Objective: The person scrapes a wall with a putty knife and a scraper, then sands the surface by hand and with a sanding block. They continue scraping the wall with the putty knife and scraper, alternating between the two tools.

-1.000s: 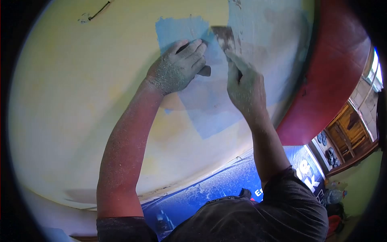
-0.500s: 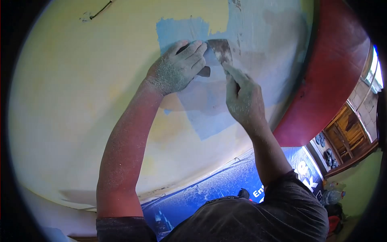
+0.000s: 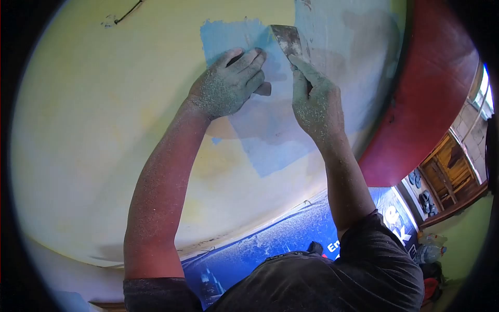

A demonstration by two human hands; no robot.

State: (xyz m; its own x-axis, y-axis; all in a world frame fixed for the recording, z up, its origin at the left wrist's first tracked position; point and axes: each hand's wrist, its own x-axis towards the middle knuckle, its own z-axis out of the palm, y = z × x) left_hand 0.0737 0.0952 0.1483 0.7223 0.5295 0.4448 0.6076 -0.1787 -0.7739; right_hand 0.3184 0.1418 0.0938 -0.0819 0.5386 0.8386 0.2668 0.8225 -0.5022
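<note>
My right hand (image 3: 318, 99) is closed around a putty knife (image 3: 287, 39). Its wide metal blade, smeared with pale residue, points up and lies at or close to the wall. Dust coats my left hand (image 3: 228, 83), placed against the wall to the left of the knife. From under its fingers pokes a flat grey-brown piece (image 3: 264, 89); the rest is covered, so I cannot make out its kind. Around both hands the wall (image 3: 104, 130) is pale yellow with patches of light blue (image 3: 270, 158) and grey.
A dark red panel (image 3: 416, 104) curves along the right side. Below is a dusty blue printed banner (image 3: 280, 234). At the lower right are plastic bottles (image 3: 430, 252), sandals (image 3: 427, 203) and a wooden piece (image 3: 444, 169). A short black wire (image 3: 128, 12) sticks out at upper left.
My right hand has slid the putty knife upward along the wall, away from my left fingertips. My left hand has stayed almost where it was.
</note>
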